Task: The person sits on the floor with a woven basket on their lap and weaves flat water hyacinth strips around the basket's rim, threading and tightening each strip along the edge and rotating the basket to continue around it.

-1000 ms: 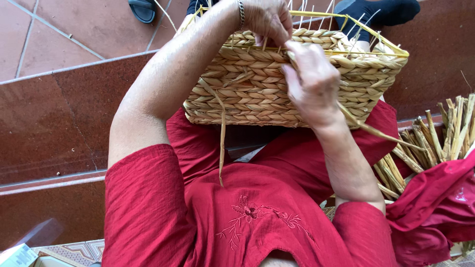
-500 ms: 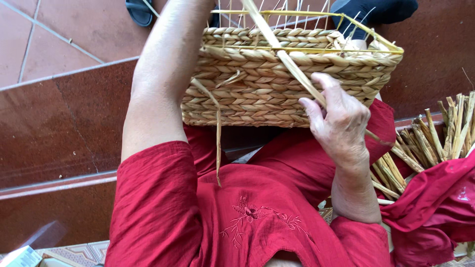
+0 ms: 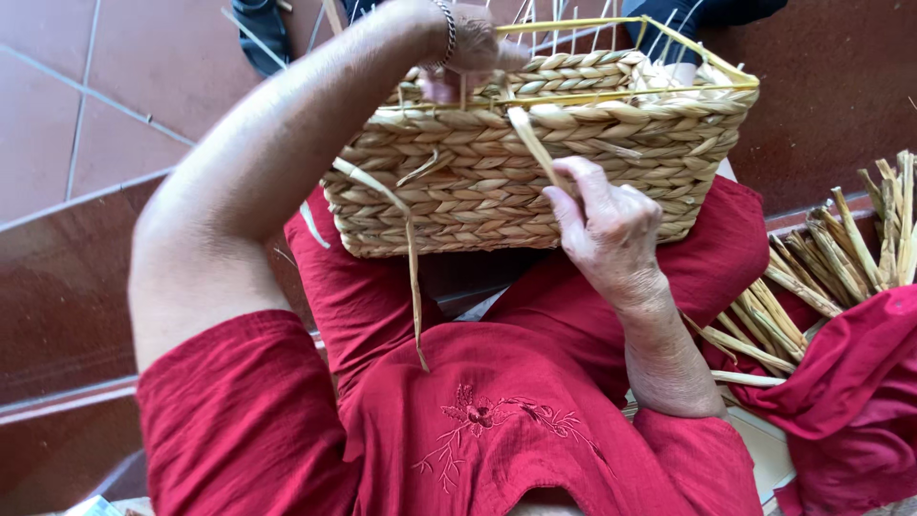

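Basket (image 3: 497, 182), upper centre of frame on red-clad lap, looks light, stiff, rough. Left hand (image 3: 468, 43) pinches rim at top; right hand (image 3: 611, 229) pinches flat pliable straw strand (image 3: 535, 148) against side. Best grip: braided rim.

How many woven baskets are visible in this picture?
1. The woven basket rests on the person's lap, with the left hand at its rim and the right hand against its near side. Others may lie out of view.

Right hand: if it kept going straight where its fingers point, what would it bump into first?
The right hand points up at the basket wall. It would probably meet that woven side first, beside the straw strand it pinches.
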